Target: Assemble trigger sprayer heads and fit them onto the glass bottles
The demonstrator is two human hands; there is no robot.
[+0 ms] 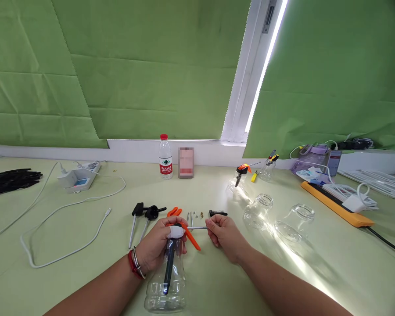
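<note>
My left hand (158,248) is closed around the neck of a clear plastic spray bottle (166,287) lying toward me, its black dip tube inside and an orange trigger (191,237) sticking out. One fingertip wears a white bandage. My right hand (222,232) pinches the end of a thin metal rod (197,228) that reaches toward the sprayer head. Just beyond lie two black pump heads with tubes (145,215), orange parts (174,211), small metal pins (194,215) and a black spring piece (217,213).
Two empty clear bottles (258,208) (294,221) lie to the right, assembled sprayers (242,173) behind them. A water bottle (165,157) stands by the wall. White cable (69,219), charger box (77,179), black gloves (11,180) left; orange power strip (335,204) right.
</note>
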